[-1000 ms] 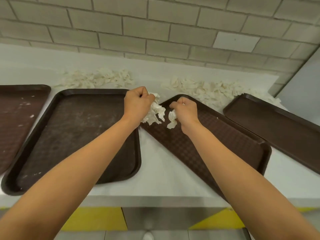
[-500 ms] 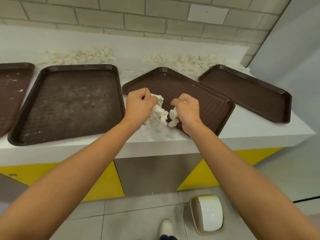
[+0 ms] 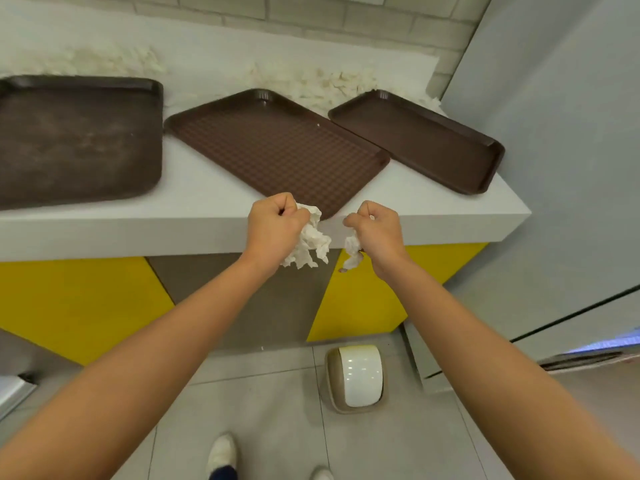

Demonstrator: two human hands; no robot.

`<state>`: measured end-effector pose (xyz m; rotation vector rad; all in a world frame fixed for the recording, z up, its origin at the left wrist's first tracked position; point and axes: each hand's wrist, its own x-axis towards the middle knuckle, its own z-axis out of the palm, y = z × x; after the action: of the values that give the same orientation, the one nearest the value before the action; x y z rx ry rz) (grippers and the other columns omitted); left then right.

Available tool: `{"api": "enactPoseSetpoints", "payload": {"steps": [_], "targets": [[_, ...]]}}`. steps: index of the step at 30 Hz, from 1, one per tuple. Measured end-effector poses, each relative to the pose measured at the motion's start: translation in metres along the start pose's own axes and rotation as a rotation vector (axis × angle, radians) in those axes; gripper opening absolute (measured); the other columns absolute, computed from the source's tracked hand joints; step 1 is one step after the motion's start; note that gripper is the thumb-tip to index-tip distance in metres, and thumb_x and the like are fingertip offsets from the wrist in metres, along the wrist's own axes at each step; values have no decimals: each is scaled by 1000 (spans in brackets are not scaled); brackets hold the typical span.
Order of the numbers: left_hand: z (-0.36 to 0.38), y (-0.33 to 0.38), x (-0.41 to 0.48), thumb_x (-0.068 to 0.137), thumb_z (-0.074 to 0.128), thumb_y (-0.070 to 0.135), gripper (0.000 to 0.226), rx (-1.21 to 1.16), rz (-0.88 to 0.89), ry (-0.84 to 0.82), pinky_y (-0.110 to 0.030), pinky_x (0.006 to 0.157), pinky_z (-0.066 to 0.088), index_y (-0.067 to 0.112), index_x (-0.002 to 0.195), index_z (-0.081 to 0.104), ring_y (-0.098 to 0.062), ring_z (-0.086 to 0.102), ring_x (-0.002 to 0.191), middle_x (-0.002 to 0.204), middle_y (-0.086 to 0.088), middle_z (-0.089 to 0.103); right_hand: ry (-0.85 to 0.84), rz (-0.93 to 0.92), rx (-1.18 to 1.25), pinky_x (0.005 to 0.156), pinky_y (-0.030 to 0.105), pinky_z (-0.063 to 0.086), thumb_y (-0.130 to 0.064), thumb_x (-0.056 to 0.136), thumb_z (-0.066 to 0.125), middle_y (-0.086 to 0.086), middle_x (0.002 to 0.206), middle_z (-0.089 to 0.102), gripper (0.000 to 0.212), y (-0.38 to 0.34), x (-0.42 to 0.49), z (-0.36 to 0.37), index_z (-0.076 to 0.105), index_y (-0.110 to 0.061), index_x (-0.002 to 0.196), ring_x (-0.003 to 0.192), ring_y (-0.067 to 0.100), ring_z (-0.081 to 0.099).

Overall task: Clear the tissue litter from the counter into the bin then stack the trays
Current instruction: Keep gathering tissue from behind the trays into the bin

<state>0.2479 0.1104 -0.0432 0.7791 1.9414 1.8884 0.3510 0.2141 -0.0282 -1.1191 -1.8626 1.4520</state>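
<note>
My left hand [image 3: 273, 226] grips a crumpled bunch of white tissue [image 3: 310, 242] in front of the counter's front edge. My right hand [image 3: 375, 230] grips a smaller wad of tissue [image 3: 353, 251] beside it. Both fists hang over the floor, off the counter. A small bin [image 3: 358, 377] with a white swing lid stands on the floor below and to the right. Three brown trays lie on the white counter [image 3: 207, 216]: left [image 3: 76, 140], middle [image 3: 277, 147], right [image 3: 419, 140]. Tissue litter is piled along the back wall at left [image 3: 104, 60] and centre-right [image 3: 322, 84].
Yellow and grey cabinet fronts [image 3: 79, 303] run under the counter. A grey wall panel [image 3: 554, 168] closes off the right side. My shoes [image 3: 221, 455] stand on the grey tiled floor left of the bin.
Both hands drew back from over the middle tray to beyond the counter's front edge, still gripping tissue. The view tilted down, bringing the floor and the bin into sight.
</note>
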Motion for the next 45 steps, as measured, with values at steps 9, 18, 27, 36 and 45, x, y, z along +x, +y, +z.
{"api": "enactPoseSetpoints", "payload": {"steps": [9, 18, 27, 36, 45], "targets": [[71, -50, -71, 73, 53, -7, 42, 5, -129, 20, -18, 43, 24, 16, 49, 28, -4, 22, 45, 46, 10, 26, -68, 117, -32, 38, 15, 27, 4, 81, 57, -7, 44, 32, 43, 92, -21, -56, 30, -15, 53, 37, 1, 36], [113, -127, -95, 73, 55, -6, 44, 52, -311, -17, -16, 41, 26, 17, 48, 29, -4, 24, 40, 41, 12, 26, 7, 284, -51, 58, 27, 35, -18, 83, 67, -1, 52, 31, 45, 196, -17, -66, 33, -17, 54, 51, 13, 30], [146, -255, -108, 75, 55, -9, 44, 106, -387, -53, -14, 45, 27, 15, 49, 29, -4, 25, 42, 51, 2, 27, 46, 457, -35, 50, 20, 48, -18, 84, 69, -2, 73, 48, 36, 330, -7, -61, 40, -13, 63, 61, 11, 54], [180, -404, -147, 76, 54, -8, 44, 108, -568, -36, -14, 42, 25, 16, 49, 28, -4, 25, 39, 48, 6, 26, 128, 682, 31, 80, 28, 57, -16, 81, 73, 7, 96, 62, 19, 498, -10, -41, 58, -3, 80, 70, 10, 64], [198, -485, -175, 75, 55, -6, 43, 142, -648, -12, -16, 45, 28, 16, 48, 30, -4, 27, 41, 39, 11, 27, 84, 810, -201, 73, 23, 46, -13, 81, 69, 7, 101, 65, 17, 596, -12, -26, 66, -11, 98, 89, 20, 59]]}}
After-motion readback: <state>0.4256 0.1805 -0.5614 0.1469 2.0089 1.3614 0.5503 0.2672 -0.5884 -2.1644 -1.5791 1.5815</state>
